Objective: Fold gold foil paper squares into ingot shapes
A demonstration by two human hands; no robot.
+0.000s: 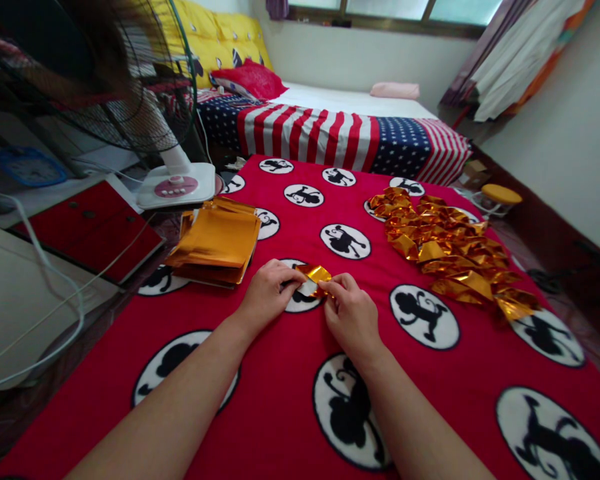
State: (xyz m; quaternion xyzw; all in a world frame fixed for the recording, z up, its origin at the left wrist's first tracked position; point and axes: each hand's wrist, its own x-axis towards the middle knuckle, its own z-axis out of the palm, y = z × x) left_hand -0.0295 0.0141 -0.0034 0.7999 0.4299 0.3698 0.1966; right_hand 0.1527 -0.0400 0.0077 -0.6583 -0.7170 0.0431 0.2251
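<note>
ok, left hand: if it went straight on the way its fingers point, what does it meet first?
The small gold foil piece, right at the fingertips of the left hand. Just beyond it, probably the right hand, though depth is unclear from one view.

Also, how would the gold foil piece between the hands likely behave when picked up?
The gold foil piece is probably light: the left hand and right hand merely pinch it. It likely bends easily yet keeps a crease, as its surface breaks into angled facets. Its glossy face may be somewhat slippery.
</note>
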